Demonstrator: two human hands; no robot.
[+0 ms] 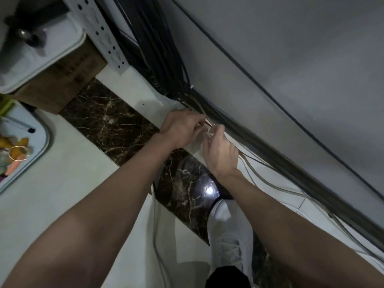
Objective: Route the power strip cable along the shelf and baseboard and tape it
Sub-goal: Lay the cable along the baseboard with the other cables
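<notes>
The floor (62,204) is pale tile crossed by one dark veined marble band (108,121), meeting a dark baseboard (311,179) under a grey wall (291,48). One perforated shelf post (104,38), one cardboard box (68,80) and two pale bins (31,48) stand at the left. One bundle of black cables (149,48) drops to the baseboard. The pale cable (270,183) lies along the baseboard. The left hand (182,127) pinches it with curled fingers; the right hand (220,154) pinches a clear strip (209,133). One white shoe (228,235) stands below.
</notes>
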